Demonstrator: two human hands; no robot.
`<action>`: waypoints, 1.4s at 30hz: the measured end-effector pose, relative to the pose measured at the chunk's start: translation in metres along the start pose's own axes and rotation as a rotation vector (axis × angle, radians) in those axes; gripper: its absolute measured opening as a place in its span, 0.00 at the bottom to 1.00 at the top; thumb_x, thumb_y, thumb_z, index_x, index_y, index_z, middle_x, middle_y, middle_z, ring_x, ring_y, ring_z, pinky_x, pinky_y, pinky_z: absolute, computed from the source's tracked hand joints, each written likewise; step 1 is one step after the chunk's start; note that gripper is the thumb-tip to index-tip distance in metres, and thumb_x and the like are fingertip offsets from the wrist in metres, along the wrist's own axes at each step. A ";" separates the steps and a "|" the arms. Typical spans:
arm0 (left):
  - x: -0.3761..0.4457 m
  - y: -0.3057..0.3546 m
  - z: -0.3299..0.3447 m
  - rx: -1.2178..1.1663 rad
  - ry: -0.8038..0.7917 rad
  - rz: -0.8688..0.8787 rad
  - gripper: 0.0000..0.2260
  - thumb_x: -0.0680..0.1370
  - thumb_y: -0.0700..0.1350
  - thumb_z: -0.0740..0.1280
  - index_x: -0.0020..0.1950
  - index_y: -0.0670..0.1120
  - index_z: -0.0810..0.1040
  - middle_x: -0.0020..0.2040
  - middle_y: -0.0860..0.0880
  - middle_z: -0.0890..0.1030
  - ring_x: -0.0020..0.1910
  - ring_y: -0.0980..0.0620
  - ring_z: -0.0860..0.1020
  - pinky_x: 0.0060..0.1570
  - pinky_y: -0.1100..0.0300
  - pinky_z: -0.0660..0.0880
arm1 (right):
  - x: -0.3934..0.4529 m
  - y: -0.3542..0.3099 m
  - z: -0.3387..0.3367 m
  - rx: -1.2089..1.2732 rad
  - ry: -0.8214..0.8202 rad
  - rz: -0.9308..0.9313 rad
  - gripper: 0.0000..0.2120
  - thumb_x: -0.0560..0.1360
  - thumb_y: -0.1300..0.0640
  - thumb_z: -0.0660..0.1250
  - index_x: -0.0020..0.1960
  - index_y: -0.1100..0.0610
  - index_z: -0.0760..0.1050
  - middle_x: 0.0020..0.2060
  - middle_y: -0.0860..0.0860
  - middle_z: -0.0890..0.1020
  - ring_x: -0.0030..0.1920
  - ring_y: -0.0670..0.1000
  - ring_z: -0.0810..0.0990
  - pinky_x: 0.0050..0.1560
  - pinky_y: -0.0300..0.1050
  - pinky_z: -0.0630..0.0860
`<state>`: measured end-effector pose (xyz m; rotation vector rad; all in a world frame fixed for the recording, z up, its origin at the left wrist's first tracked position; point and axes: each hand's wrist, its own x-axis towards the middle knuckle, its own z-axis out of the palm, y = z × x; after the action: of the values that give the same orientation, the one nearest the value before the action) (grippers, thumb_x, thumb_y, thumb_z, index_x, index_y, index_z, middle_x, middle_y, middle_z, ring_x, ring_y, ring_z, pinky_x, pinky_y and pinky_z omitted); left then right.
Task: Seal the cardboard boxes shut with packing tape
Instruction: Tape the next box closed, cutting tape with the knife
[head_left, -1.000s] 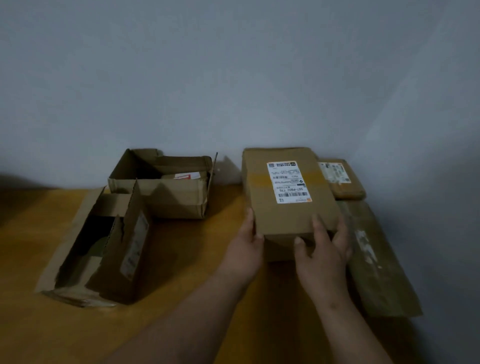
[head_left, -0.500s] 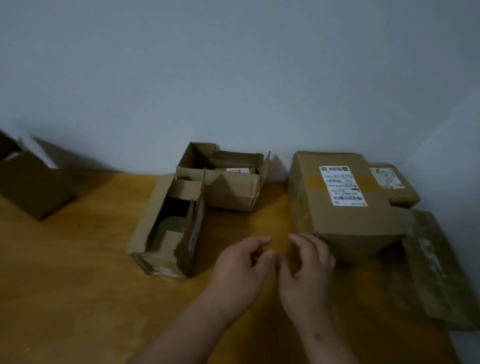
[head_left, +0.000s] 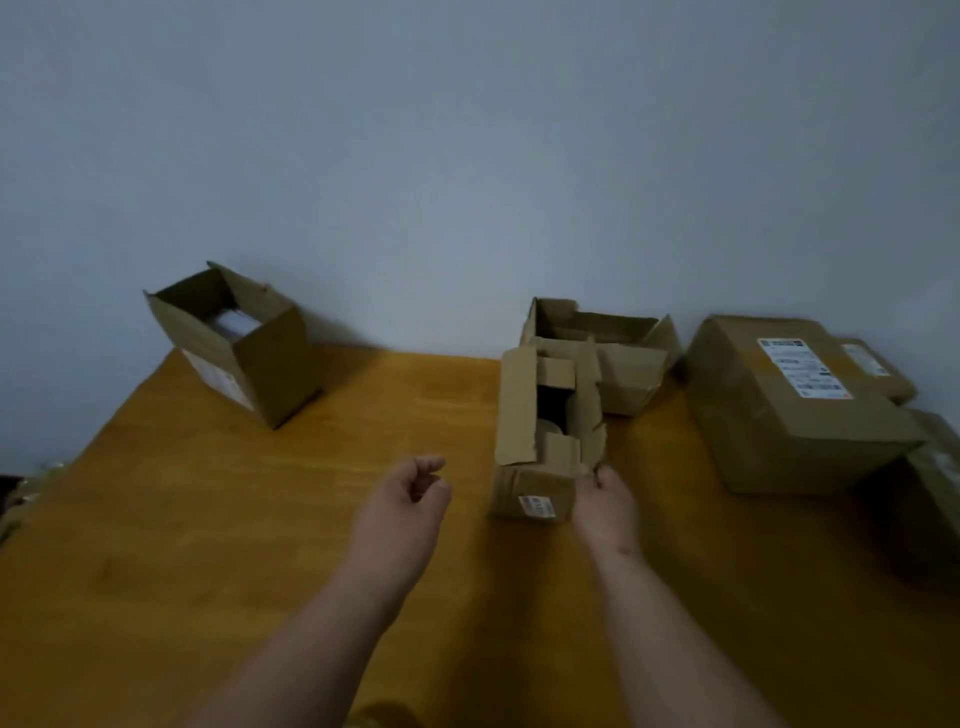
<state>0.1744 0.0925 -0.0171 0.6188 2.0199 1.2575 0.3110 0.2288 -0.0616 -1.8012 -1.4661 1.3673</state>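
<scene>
Right hand (head_left: 605, 501) grips the open narrow box (head_left: 545, 441) at its corner, presumably to draw it near; left hand (head_left: 415, 493) loosely curled, empty.

matt cardboard boxes (head_left: 535, 415), smooth wooden table (head_left: 260, 519)

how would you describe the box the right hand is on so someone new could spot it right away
Start at the wooden table against the grey wall and go to the cluster of boxes right of centre. The narrow open box lies nearest the person, in front of a wider open box, with the right hand at its near corner. Unlike its neighbours, it has ragged flaps and a small white label on its near end.
</scene>
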 end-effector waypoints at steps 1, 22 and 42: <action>0.000 -0.002 -0.011 0.001 -0.015 0.002 0.11 0.81 0.47 0.64 0.64 0.54 0.75 0.51 0.52 0.79 0.49 0.54 0.78 0.47 0.59 0.76 | -0.005 0.001 0.004 -0.007 0.022 0.007 0.13 0.84 0.54 0.55 0.62 0.58 0.74 0.57 0.59 0.79 0.55 0.58 0.78 0.53 0.51 0.75; -0.002 -0.038 -0.196 -0.019 0.254 0.026 0.29 0.78 0.55 0.68 0.77 0.57 0.61 0.74 0.52 0.66 0.72 0.47 0.66 0.65 0.48 0.70 | -0.132 -0.046 0.081 0.023 -0.408 -0.226 0.09 0.83 0.51 0.59 0.53 0.39 0.77 0.50 0.40 0.81 0.52 0.45 0.79 0.56 0.51 0.77; 0.011 -0.185 -0.409 -0.197 -0.106 -0.232 0.25 0.77 0.41 0.71 0.70 0.54 0.67 0.66 0.53 0.74 0.60 0.51 0.75 0.59 0.48 0.75 | -0.256 -0.025 0.302 -0.025 -0.306 -0.057 0.18 0.80 0.58 0.65 0.68 0.51 0.67 0.58 0.48 0.79 0.55 0.50 0.79 0.54 0.53 0.79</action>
<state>-0.1465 -0.2180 -0.0607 0.3399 1.7963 1.2368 0.0475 -0.0673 -0.0611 -1.6033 -1.6792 1.6574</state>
